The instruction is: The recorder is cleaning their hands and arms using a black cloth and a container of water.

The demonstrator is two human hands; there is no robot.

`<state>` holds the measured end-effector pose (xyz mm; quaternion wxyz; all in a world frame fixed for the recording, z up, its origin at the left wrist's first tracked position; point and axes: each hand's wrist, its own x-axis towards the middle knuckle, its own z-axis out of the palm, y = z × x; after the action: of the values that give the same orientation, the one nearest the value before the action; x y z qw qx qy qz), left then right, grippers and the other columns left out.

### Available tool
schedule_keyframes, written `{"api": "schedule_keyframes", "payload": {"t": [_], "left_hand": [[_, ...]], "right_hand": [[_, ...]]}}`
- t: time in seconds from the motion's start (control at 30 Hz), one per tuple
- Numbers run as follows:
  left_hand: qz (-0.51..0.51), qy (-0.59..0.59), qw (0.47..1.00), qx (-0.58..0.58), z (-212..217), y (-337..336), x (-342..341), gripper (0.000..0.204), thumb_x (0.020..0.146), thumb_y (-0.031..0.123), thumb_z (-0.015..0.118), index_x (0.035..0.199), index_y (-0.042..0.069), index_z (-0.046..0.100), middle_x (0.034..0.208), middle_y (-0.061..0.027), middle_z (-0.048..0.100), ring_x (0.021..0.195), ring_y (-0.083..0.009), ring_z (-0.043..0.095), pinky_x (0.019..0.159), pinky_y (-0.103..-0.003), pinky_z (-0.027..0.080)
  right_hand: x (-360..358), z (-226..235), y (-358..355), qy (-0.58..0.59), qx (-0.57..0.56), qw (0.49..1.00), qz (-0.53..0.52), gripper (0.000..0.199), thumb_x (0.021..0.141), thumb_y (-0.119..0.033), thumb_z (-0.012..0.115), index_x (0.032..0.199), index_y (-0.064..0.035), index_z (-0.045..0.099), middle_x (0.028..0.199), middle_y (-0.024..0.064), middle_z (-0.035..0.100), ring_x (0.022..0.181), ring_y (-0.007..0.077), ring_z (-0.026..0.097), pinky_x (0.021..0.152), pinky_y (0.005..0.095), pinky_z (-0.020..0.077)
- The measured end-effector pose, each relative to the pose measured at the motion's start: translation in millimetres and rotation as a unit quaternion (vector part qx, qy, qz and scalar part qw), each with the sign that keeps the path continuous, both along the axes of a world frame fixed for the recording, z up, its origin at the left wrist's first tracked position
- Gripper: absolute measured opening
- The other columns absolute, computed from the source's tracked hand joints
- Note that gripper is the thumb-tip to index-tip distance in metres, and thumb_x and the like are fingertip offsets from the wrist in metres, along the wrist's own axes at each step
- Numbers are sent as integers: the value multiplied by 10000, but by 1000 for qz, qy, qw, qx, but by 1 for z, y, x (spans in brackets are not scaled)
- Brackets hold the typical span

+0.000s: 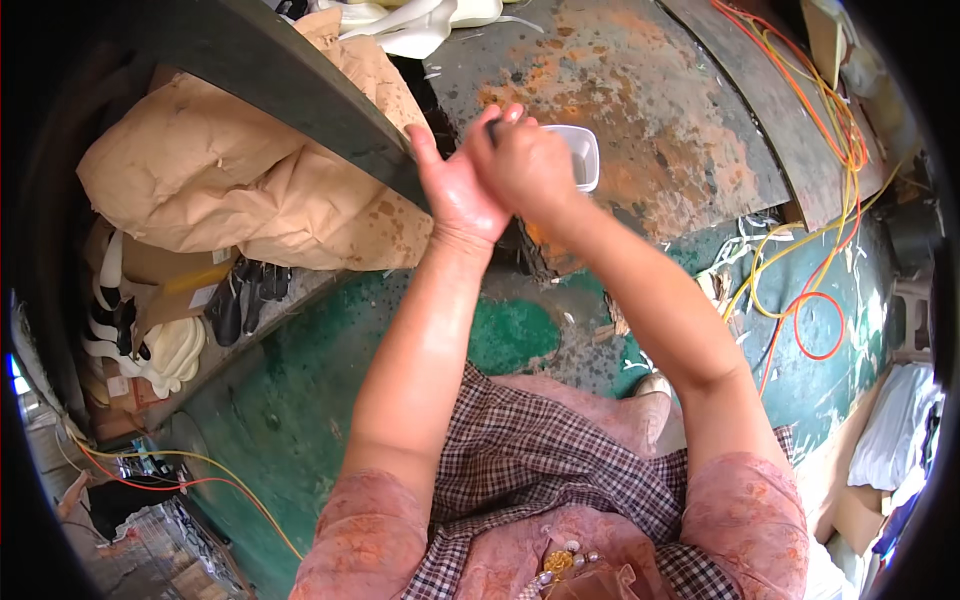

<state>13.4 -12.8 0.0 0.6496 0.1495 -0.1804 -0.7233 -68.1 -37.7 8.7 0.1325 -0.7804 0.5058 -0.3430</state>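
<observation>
Landmark: white plastic tub [591, 147]. It sits on a worn grey work surface [690, 110] mottled with orange, rust-like stains. Beyond the tub, toward its left, lie pale, curved pieces [420, 30]. Left of the tub, a dark beam [300, 90] slants across crumpled brown paper [200, 165]. Right of the tub, orange and yellow cables [850, 160] run in loops. Nearer the wearer than the tub is a green floor [300, 370], scuffed, with white scraps to the tub's lower right.

Labels: a white sticker [203, 297] on the cardboard box [172, 290], well left of the tub and nearer the wearer; print too small to read.

Containers: tub contents partly hidden by the right hand, not identifiable. Black pieces [240, 300] lie just right of the box.

Hands: both just left of the tub. Right hand [537, 165] is clenched round a small dark object [492, 130], kind unclear, and meets the left hand [465, 190]. Left palm is spread, thumb out; its fingers are partly covered, so cannot tell whether they grip.
</observation>
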Motion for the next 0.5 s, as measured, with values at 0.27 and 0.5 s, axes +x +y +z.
{"api": "schedule_keyframes", "payload": {"t": [0.27, 0.5], "left_hand": [[-41, 80, 991, -96, -14, -10, 7, 1112, 739, 818, 369, 1419, -47, 207, 1500, -248, 143, 1391, -419, 120, 1135, -517, 154], [-51, 281, 956, -73, 7, -14, -19, 1027, 768, 669, 516, 1378, -108, 235, 1463, -300, 183, 1369, -422, 204, 1134, -501, 202]], "right_hand": [[-8, 4, 63, -92, -10, 967, 236, 382, 836, -283, 613, 572, -14, 552, 591, 196, 579, 533, 370, 588, 515, 422, 474], [-66, 10, -33, -402, 169, 896, -79, 506, 936, -406, 493, 803, 64, 625, 647, 128, 611, 614, 168, 552, 600, 357, 466]]}}
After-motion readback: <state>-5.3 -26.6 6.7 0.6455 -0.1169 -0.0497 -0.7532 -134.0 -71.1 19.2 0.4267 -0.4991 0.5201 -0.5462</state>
